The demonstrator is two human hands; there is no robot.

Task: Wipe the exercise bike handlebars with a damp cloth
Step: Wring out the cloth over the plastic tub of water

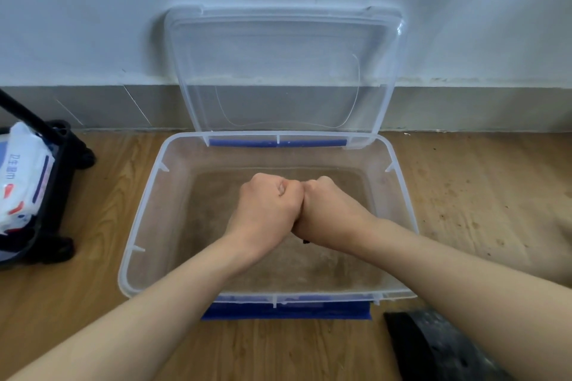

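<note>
1. Filling the top of the view, a pale wall [93, 9] runs down to a grey skirting band.
2. A wooden floor [77, 288] spreads below it and carries everything else.
3. A clear plastic box [136, 226] sits on the floor, centred and close to the wall, with a blue latch [284, 311] on its near side and another on its far side.
4. The box's clear lid [278, 56] stands upright behind it, leaning against the wall.
5. A black rack [58, 195] stands on the floor at the left edge, well apart from the box.
6. A dark, blurred object [433, 349] lies at the lower right, partly behind the right forearm; what it is cannot be told.
7. A white pack of wipes [21, 176] rests in the rack.
8. The left hand [266, 207] is clenched into a fist above the middle of the box, knuckles up.
9. The right hand [334, 216] is clenched the same way, pressed against the left one, thumb side to thumb side.
10. The cloth [305, 241] is almost wholly hidden inside the two fists; only a small dark tip pokes out beneath where they meet, over the inside of the box.
</note>
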